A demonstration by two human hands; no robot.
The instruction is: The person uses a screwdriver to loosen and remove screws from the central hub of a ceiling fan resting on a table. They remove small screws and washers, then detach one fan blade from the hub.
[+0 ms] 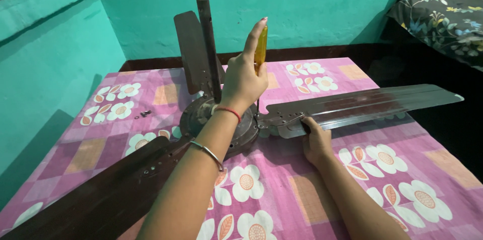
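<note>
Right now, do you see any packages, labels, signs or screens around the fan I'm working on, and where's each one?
None in view: no package, label, sign or screen.
The left hand holds a yellow-handled screwdriver upright over the brown ceiling fan.
The right hand rests on a fan blade.

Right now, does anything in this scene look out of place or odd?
Yes. A ceiling fan lies on a pink flowered cloth rather than hanging, its rod pointing upward. A few small loose metal parts lie apart on the cloth. The left hand holds a yellow-handled screwdriver upright; the right hand steadies a blade.
</note>
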